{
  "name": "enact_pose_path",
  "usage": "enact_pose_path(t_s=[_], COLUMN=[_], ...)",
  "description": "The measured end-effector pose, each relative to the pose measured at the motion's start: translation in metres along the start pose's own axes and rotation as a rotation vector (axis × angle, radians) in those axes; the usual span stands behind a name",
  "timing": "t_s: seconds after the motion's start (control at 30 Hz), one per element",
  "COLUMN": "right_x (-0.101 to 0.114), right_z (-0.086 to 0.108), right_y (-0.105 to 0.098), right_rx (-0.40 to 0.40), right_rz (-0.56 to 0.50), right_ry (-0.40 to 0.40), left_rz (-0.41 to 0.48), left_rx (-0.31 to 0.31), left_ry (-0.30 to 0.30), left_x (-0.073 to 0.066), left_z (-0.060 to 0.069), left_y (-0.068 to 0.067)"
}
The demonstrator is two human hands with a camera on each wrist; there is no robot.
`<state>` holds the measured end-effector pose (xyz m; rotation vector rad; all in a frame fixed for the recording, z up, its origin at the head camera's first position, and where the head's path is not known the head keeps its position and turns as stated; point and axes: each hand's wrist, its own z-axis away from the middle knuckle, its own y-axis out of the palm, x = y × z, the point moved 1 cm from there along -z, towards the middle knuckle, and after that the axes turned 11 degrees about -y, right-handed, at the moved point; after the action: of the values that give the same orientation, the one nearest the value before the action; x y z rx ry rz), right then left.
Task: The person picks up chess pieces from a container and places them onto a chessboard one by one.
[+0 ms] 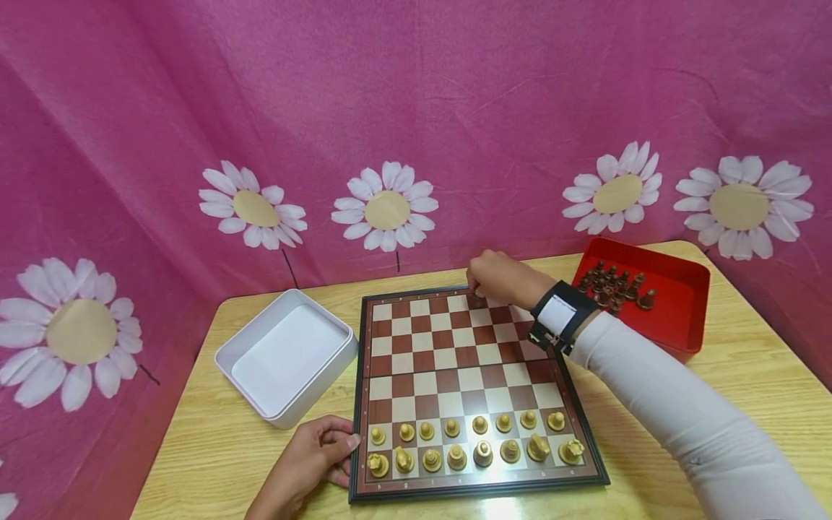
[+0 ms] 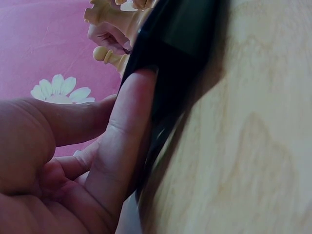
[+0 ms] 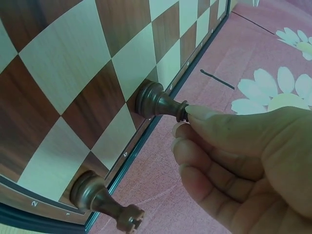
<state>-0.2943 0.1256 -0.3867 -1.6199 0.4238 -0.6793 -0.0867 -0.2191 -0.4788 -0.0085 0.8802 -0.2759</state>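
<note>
At the far edge of the chessboard (image 1: 445,358), my right hand (image 1: 497,276) pinches the top of a dark brown chess piece (image 3: 158,101) between thumb and fingers. Its base is at a dark square; its head is hidden by the fingertips. A dark rook (image 3: 103,199) stands on the corner square in the right wrist view. My left hand (image 1: 313,456) grips the board's near left edge, thumb at the rim and fingers curled beside it. Light pawns (image 1: 479,425) form a row near me, with light pieces such as a rook (image 1: 378,465) behind them.
A red box (image 1: 676,289) at the right holds several dark chess pieces (image 1: 611,285). Left of the board is a white box (image 1: 282,361). A pink curtain with daisies (image 1: 416,108) hangs behind the wooden table (image 1: 195,426).
</note>
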Motion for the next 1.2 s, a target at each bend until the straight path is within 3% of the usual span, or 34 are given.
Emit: enact_pose_path(t_s=[0.43, 0.63, 0.77, 0.93, 1.07, 1.2], right_x=[0.0, -0.003, -0.017, -0.04, -0.057, -0.068], right_z=[0.003, 0.015, 0.034, 0.066, 0.091, 0.111], right_y=[-0.001, -0.017, -0.039, -0.065, -0.073, -0.071], right_rx=[0.006, 0.063, 0.082, 0.045, 0.043, 0.094], right_rz=[-0.022, -0.09, -0.068, -0.018, 0.021, 0.014], right_ry=[0.042, 0.109, 0.143, 0.178, 0.183, 0.199], left_rz=[-0.003, -0.002, 0.004, 0.008, 0.01, 0.006], left_rx=[0.003, 0.002, 0.01, 0.011, 0.019, 0.022], left_ry=[0.0, -0.006, -0.006, -0.004, -0.004, -0.008], left_x=[0.0, -0.001, -0.001, -0.002, -0.001, 0.0], left_z=[0.0, 0.0, 0.001, 0.001, 0.001, 0.001], left_y=[-0.001, -0.001, -0.001, -0.001, -0.001, -0.001])
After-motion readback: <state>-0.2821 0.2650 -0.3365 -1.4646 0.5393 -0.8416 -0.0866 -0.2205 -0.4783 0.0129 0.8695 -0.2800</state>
